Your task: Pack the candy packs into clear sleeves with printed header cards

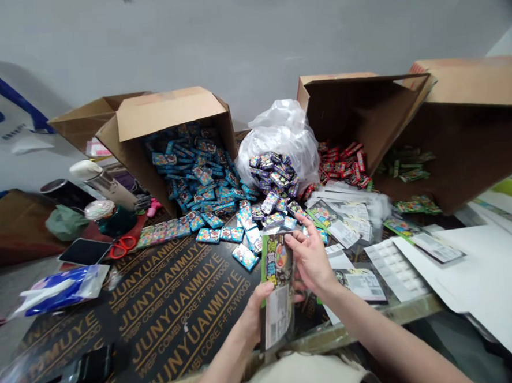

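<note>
Upright in front of me is a flat black-and-green printed packet (277, 282) with colourful lettering on top and a pale label below. My left hand (251, 314) grips its left edge, thumb across the front. At the upper right edge, my right hand (312, 260) pinches the same packet between thumb and fingers; some of those fingers are behind it. Small blue candy boxes (245, 256) lie just beyond the packet, beside a heap of purple candy boxes (274, 173). Similar printed packets (366, 283) are spread to the right of my hands.
Blue boxes fill a tipped carton (168, 113) at back left. A clear plastic bag (282, 126) stands centrally; cartons with red boxes (343, 160) and green boxes (410, 162) are at right. Red scissors (123, 246), a phone (84, 251) and a tape dispenser (72, 376) lie left.
</note>
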The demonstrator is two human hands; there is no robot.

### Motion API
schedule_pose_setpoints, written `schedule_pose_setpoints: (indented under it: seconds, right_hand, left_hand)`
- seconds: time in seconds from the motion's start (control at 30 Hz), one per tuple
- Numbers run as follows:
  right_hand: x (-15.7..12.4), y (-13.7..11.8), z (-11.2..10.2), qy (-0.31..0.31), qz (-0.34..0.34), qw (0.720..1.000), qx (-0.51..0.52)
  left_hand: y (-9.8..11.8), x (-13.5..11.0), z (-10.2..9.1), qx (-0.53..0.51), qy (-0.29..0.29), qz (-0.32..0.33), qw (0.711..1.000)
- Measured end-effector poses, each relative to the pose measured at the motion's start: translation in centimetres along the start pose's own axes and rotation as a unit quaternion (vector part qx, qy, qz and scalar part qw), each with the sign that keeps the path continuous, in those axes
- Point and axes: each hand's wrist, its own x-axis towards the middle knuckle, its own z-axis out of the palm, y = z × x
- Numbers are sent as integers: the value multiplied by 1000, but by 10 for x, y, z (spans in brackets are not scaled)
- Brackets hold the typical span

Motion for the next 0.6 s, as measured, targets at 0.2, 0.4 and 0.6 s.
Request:
schedule_pose_setpoints:
  seconds: [0.2, 0.4, 0.6]
  right_hand:
    - [17, -19, -22, -104, -164, 949, -250]
    - [43, -37, -33, -472, -60, 803, -359]
    - [43, -42, -30, -468, -62, 826, -307]
  left_hand:
    - [6, -1, -9, 53, -4, 33, 998]
    - [14, 1, -11, 142, 30, -10, 989]
    - [12, 0, -7, 218, 128, 4, 968]
